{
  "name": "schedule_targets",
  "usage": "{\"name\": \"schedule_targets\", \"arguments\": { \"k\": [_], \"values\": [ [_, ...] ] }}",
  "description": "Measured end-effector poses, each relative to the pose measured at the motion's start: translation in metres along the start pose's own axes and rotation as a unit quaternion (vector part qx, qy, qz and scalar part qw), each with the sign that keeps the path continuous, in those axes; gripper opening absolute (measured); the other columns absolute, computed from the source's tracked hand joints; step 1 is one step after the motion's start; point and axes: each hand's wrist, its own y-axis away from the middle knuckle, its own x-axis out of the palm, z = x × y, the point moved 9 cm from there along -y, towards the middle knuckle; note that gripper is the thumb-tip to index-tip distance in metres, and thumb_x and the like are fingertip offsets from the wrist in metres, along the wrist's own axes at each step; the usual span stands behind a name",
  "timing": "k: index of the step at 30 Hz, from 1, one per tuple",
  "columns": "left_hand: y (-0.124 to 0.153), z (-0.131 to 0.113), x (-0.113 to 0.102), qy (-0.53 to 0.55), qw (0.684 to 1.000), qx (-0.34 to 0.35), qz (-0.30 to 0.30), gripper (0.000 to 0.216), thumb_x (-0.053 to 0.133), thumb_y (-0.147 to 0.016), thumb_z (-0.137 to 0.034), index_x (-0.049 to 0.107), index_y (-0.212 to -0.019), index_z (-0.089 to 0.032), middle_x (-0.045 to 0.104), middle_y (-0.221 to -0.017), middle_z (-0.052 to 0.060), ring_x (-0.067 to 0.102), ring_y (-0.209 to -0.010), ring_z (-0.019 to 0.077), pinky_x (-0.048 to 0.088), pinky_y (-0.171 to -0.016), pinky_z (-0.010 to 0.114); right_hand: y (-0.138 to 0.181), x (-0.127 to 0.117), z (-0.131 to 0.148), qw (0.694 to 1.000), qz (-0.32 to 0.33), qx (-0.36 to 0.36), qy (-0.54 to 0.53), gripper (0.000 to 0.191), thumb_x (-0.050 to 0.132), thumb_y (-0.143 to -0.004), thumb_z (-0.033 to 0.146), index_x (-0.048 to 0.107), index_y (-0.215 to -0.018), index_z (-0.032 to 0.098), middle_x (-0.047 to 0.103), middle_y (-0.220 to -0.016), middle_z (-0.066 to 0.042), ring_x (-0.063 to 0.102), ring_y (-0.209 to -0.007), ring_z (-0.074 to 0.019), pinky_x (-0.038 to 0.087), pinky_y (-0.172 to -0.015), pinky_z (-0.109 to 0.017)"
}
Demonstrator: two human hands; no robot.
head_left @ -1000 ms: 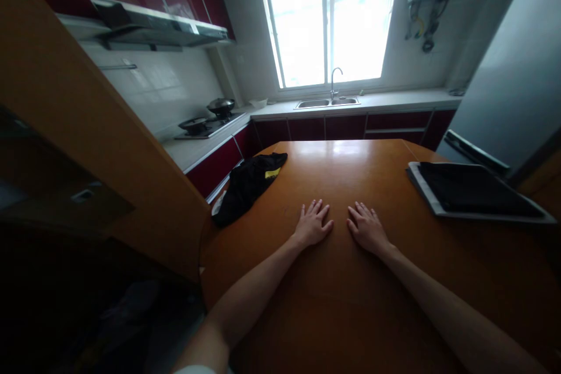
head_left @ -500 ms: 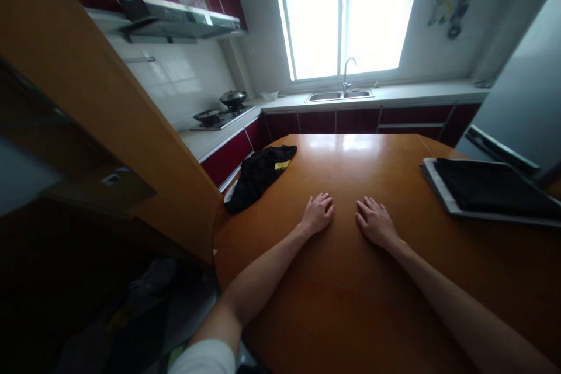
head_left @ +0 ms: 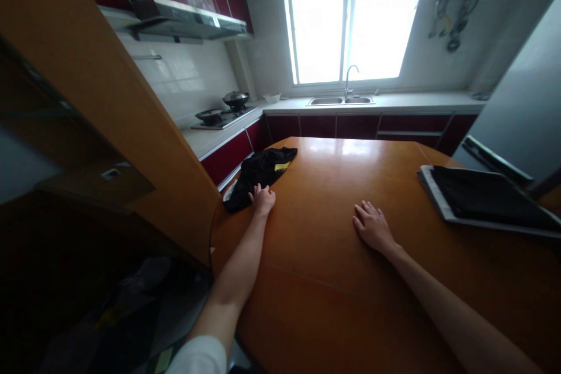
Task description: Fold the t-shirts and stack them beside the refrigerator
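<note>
My left hand (head_left: pixel 263 199) is at the near edge of a crumpled black cloth item (head_left: pixel 258 169) with a yellow patch and a bit of white. Its fingers are apart and overlap the cloth in view; whether they touch it I cannot tell. My right hand (head_left: pixel 372 226) lies flat on the wooden table (head_left: pixel 324 198), palm down with fingers stretched out, holding nothing. To its right is a folded black cloth item with a pale grey edge (head_left: pixel 486 193).
A wooden partition (head_left: pixel 144 128) stands close on the left. Beyond the table are a counter with a sink (head_left: pixel 326 101) and a stove with two pans (head_left: pixel 235 99). A pale fridge-like appliance (head_left: pixel 521 99) is at the right.
My left hand has left its place on the table and moved left to the black cloth item. My right hand stays flat in about the same spot.
</note>
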Motion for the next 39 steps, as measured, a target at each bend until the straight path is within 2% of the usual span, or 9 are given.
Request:
{"name": "schedule_targets", "arguments": {
  "k": [3, 9, 12, 17, 21, 24, 28, 34, 39],
  "values": [
    [-0.001, -0.009, 0.003, 0.015, 1.000, 0.024, -0.008, 0.051, 0.042, -0.093, -0.019, 0.057, -0.139, -0.007, 0.046, -0.152, 0.022, 0.040, -0.145, 0.0331, 0.014, -0.123, 0.059, 0.000, -0.001, 0.001, 1.000, 0.004, 0.002, 0.002, 0.056, 0.040, -0.100, 0.042, 0.052, -0.147, 0.016, 0.038, -0.160, -0.014, 0.030, -0.151, -0.0274, 0.021, -0.123, -0.047],
    [0.011, -0.057, 0.002, 0.062, 0.989, 0.129, -0.048, 0.055, 0.044, -0.094, -0.020, 0.048, -0.148, -0.008, 0.045, -0.153, 0.016, 0.042, -0.143, 0.0226, 0.029, -0.123, 0.031, 0.001, -0.004, 0.003, 1.000, 0.007, 0.002, -0.005, 0.055, 0.040, -0.100, 0.041, 0.051, -0.147, 0.015, 0.038, -0.161, -0.015, 0.029, -0.151, -0.0276, 0.020, -0.123, -0.047],
    [0.028, -0.087, 0.002, 0.135, 0.961, 0.229, -0.073, 0.056, 0.047, -0.093, -0.017, 0.047, -0.148, -0.009, 0.045, -0.153, 0.014, 0.040, -0.144, 0.0224, 0.030, -0.124, 0.035, 0.001, -0.005, 0.004, 1.000, 0.008, 0.002, -0.008, 0.055, 0.040, -0.100, 0.039, 0.051, -0.148, 0.015, 0.038, -0.161, -0.015, 0.029, -0.151, -0.0275, 0.020, -0.123, -0.047],
    [0.080, -0.137, 0.026, 0.205, 0.875, 0.435, 0.048, 0.042, 0.058, -0.088, -0.017, 0.066, -0.130, -0.014, 0.055, -0.146, 0.012, 0.054, -0.134, 0.0248, 0.043, -0.116, 0.038, 0.002, -0.005, 0.004, 1.000, 0.006, 0.003, -0.017, 0.053, 0.042, -0.100, 0.039, 0.052, -0.146, 0.014, 0.038, -0.160, -0.016, 0.029, -0.151, -0.0275, 0.019, -0.123, -0.048],
    [0.101, -0.153, 0.012, 0.209, 0.860, 0.460, 0.064, 0.031, 0.054, -0.093, -0.019, 0.072, -0.118, -0.019, 0.060, -0.141, 0.008, 0.061, -0.126, 0.0217, 0.047, -0.111, 0.036, 0.003, -0.010, 0.003, 0.999, -0.017, -0.003, -0.037, 0.048, 0.045, -0.099, 0.035, 0.056, -0.141, 0.015, 0.044, -0.157, -0.016, 0.033, -0.149, -0.0291, 0.022, -0.121, -0.050],
    [0.084, -0.138, -0.021, 0.227, 0.892, 0.390, -0.003, 0.028, 0.052, -0.095, -0.020, 0.072, -0.114, -0.021, 0.070, -0.125, 0.005, 0.065, -0.116, 0.0194, 0.049, -0.108, 0.034, 0.003, -0.022, 0.016, 0.994, -0.069, -0.031, -0.077, 0.041, 0.044, -0.098, 0.030, 0.062, -0.133, 0.016, 0.053, -0.149, -0.015, 0.041, -0.143, -0.0306, 0.026, -0.119, -0.054],
    [0.050, -0.075, -0.042, 0.229, 0.938, 0.244, -0.088, 0.031, 0.048, -0.091, -0.013, 0.071, -0.111, -0.017, 0.071, -0.117, 0.009, 0.065, -0.113, 0.0225, 0.048, -0.107, 0.037, -0.006, -0.032, 0.076, 0.973, -0.099, -0.127, -0.164, 0.036, 0.046, -0.099, 0.032, 0.067, -0.123, 0.018, 0.058, -0.140, -0.013, 0.051, -0.132, -0.0260, 0.037, -0.114, -0.043],
    [0.031, -0.006, -0.013, 0.196, 0.965, 0.148, -0.095, 0.043, 0.045, -0.088, -0.010, 0.066, -0.125, -0.015, 0.067, -0.126, 0.014, 0.062, -0.120, 0.0276, 0.046, -0.110, 0.046, -0.050, -0.009, 0.178, 0.988, -0.017, -0.105, -0.114, 0.057, 0.056, -0.096, 0.035, 0.044, -0.150, 0.021, 0.044, -0.152, -0.015, 0.046, -0.134, -0.0287, 0.043, -0.105, -0.040],
    [0.027, -0.003, 0.001, 0.184, 0.968, 0.148, -0.090, 0.046, 0.042, -0.099, -0.029, 0.054, -0.143, -0.018, 0.055, -0.145, 0.013, 0.047, -0.140, 0.0263, 0.034, -0.119, 0.045, -0.072, 0.003, 0.178, 0.994, 0.032, -0.088, -0.058, 0.028, 0.047, -0.096, 0.012, 0.070, -0.110, 0.018, 0.066, -0.115, -0.012, 0.060, -0.108, -0.0232, 0.043, -0.094, -0.032]
  ]
}}
